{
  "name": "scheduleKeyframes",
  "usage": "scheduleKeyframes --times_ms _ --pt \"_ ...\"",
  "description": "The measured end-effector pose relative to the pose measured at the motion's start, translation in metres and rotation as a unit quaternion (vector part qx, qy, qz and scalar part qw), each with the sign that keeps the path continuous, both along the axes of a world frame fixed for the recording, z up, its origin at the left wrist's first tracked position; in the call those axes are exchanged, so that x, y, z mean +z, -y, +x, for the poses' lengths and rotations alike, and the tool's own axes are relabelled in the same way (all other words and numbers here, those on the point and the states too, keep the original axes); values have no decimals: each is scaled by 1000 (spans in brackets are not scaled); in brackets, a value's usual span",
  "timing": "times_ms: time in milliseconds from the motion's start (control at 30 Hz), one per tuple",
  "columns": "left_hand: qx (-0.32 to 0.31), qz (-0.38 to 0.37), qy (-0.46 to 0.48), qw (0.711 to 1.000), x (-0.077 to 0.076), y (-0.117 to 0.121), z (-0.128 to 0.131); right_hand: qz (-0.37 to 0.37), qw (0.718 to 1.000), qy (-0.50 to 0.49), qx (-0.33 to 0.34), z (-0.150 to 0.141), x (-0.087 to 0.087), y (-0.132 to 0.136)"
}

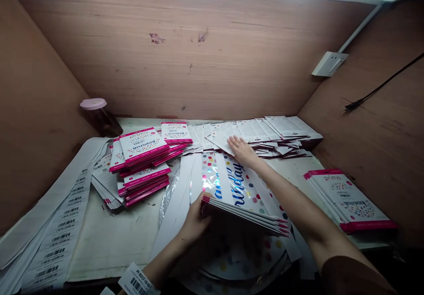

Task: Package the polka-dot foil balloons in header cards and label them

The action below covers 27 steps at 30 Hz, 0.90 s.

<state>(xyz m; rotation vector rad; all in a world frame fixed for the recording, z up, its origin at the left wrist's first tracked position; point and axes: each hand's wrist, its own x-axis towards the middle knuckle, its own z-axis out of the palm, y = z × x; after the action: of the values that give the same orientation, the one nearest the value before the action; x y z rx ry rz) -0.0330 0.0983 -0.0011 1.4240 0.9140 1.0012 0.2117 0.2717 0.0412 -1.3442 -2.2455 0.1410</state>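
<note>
My left hand (pixel 198 217) is closed round one end of a small stack of thin printed packets (pixel 248 216) with pink edges, tilted above the work surface. My right hand (pixel 244 152) is stretched forward, its fingers spread flat on a white printed packet (pixel 222 138) in the overlapping row at the back. Between my arms lie shiny film sheets (pixel 240 184) with coloured dots and blue lettering, partly covered by white strips. A barcode label (pixel 137 281) hangs at my left wrist.
Piles of pink-and-white packets (pixel 144 147) stand at the left, another stack (pixel 351 198) at the right. Long barcode label strips (pixel 56 237) cover the left edge. A lidded cup (pixel 101 116) stands in the back corner. Wooden walls (pixel 212 65) enclose the surface.
</note>
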Motion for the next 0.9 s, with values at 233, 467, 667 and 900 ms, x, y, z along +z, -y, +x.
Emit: scheduleKeyframes --times_ms 233,467,667,900 --pt "-38 34 9 999 -12 3 -6 45 977 -206 -33 34 14 118" --pt "-6 123 -79 989 -25 12 -9 -115 887 -444 -52 16 -44 266" --pt "0 128 -86 988 -19 12 -11 -47 906 -413 -85 -10 -72 269" --pt "6 61 -20 998 -15 6 -6 -135 865 -470 -115 0 -50 246"
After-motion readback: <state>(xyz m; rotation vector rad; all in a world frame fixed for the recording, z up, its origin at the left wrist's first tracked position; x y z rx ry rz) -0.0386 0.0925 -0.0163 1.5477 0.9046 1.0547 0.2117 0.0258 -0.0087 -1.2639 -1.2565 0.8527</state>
